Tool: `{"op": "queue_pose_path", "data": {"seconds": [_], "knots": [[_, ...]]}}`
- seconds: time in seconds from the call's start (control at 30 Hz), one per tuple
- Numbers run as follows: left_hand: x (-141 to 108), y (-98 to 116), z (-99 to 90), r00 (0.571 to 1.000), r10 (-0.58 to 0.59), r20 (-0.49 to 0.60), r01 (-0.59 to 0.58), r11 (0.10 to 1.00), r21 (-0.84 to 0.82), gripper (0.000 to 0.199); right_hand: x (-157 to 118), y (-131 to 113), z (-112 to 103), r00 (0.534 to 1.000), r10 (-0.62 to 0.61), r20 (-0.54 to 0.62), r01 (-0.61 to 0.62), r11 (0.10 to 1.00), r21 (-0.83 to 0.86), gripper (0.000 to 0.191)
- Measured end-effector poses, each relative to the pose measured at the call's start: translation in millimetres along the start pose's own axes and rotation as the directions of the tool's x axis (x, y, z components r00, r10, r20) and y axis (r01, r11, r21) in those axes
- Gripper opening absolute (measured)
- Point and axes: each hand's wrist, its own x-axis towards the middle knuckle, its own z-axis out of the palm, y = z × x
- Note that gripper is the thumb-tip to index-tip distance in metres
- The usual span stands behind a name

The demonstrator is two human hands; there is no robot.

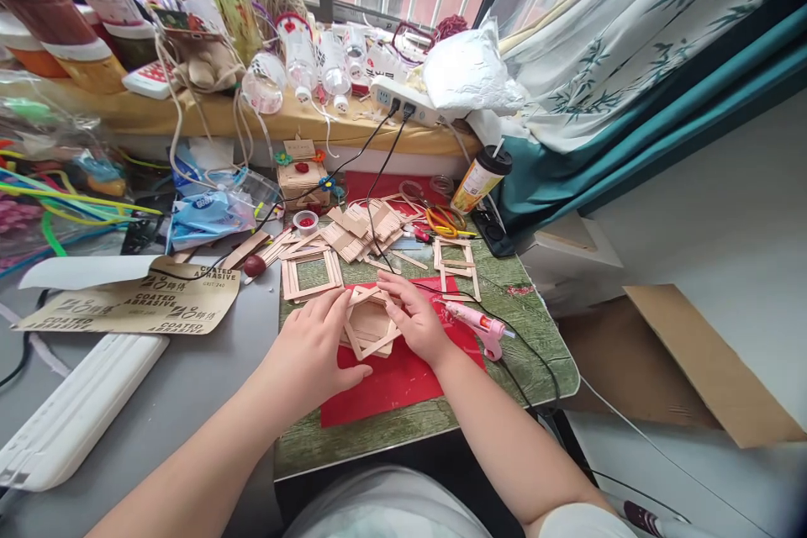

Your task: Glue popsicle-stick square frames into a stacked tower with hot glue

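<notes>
A small structure of stacked wooden craft sticks (371, 326), with a square frame on top set at an angle, rests on a red sheet (403, 382). My left hand (319, 345) touches its left side with the fingertips, thumb spread away toward the front. Against its upper right side are the fingers of my right hand (416, 319). Square stick frames lie behind, one at the left (288, 282) and one at the right (474, 286). A pink glue gun (488, 334) lies right of my right hand.
Behind are a pile of loose sticks (359, 231), orange-handled scissors (443, 223) and a lidded cup (482, 179). Sandpaper (157, 303) and a long white object (81, 408) lie left. Black cables cross the table. A cardboard box (636, 361) stands right.
</notes>
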Motion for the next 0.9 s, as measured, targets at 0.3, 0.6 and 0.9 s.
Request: {"op": "queue_pose_path", "data": {"seconds": [0.3, 0.6, 0.9], "knots": [[1.4, -2.0, 2.8, 1.0, -0.007, 0.022, 0.007, 1.0, -0.008, 0.088, -1.8, 5.8, 3.8, 0.999, -0.021, -0.028, 0.02, 0.998, -0.059, 0.031], [2.2, -2.9, 11.9, 1.0, 0.012, -0.019, -0.012, 1.0, 0.014, 0.082, -0.3, 12.6, 7.0, 0.999, -0.043, -0.011, 0.042, 0.992, -0.116, 0.036], [5.9, 1.8, 9.9, 0.998, -0.052, 0.04, 0.05, 0.998, 0.05, 0.086, 2.3, 14.2, 7.9, 0.999, -0.033, 0.011, 0.034, 0.986, -0.162, 0.036]]}}
